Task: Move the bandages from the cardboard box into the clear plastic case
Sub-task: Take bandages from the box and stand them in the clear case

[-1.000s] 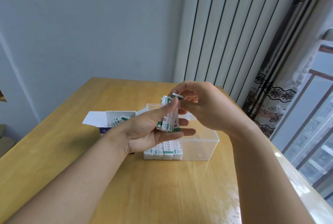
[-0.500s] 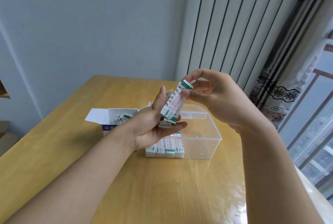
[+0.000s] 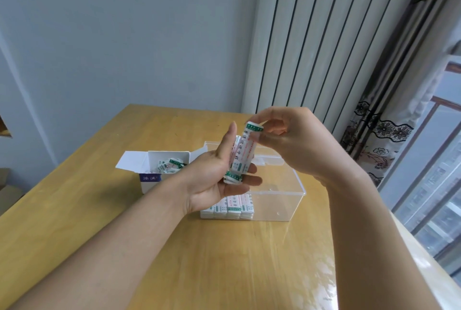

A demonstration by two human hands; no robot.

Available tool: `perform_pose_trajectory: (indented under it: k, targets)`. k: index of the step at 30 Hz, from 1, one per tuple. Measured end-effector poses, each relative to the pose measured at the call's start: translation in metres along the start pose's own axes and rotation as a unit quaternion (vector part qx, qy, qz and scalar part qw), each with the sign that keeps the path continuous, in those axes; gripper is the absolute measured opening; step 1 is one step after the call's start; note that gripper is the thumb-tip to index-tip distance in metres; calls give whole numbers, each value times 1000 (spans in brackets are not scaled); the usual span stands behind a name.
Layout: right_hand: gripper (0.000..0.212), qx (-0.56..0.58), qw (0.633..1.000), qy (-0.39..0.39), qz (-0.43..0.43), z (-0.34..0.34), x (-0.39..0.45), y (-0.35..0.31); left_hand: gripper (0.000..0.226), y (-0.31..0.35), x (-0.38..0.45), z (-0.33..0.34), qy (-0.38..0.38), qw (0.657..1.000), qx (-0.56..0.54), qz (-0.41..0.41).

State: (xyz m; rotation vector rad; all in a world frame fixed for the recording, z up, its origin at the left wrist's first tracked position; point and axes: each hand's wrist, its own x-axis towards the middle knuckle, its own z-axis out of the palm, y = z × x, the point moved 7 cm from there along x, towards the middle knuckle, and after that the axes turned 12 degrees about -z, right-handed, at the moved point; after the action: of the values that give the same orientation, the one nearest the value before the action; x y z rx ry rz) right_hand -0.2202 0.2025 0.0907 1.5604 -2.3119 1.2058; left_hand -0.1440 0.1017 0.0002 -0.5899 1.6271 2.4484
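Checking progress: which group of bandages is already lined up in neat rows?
The bandages in the clear plastic case, the stacks at its front left corner. Those in the cardboard box lie jumbled; the rest are held.

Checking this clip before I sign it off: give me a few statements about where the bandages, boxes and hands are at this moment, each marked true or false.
1. Both hands hold one stack of bandages above the table. True: the right hand pinches its top end, the left hand holds its lower end.
2. The clear plastic case is empty. False: a row of bandages already stands at its left end.
3. The cardboard box still contains bandages. True.
4. The cardboard box lies right of the clear case. False: it lies to its left.
5. The case has its lid shut. False: its top is open.
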Motion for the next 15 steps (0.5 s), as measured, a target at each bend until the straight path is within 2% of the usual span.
perform_pose_trajectory:
  k: [2, 3, 6, 11, 13, 15]
  targets:
    - [18, -25, 1000, -11, -9, 7, 1, 0, 73, -2, 0, 2, -7, 999, 31, -2]
    - [20, -44, 999, -20, -6, 9, 1, 0, 68, -2, 1, 3, -9, 999, 42, 1]
    - [27, -80, 995, -49, 26, 14, 0, 4, 26, -2, 3, 3, -7, 997, 75, 12]
    - [49, -67, 994, -71, 41, 32, -3, -6, 17, -2, 4, 4, 16, 990, 133, 41]
    - [49, -93, 992, -69, 46, 39, -3, -11, 4, -1, 2, 7, 24, 985, 161, 58]
    - [42, -120, 990, -54, 52, 42, -3, -13, 9, 0, 0, 8, 29, 981, 180, 68]
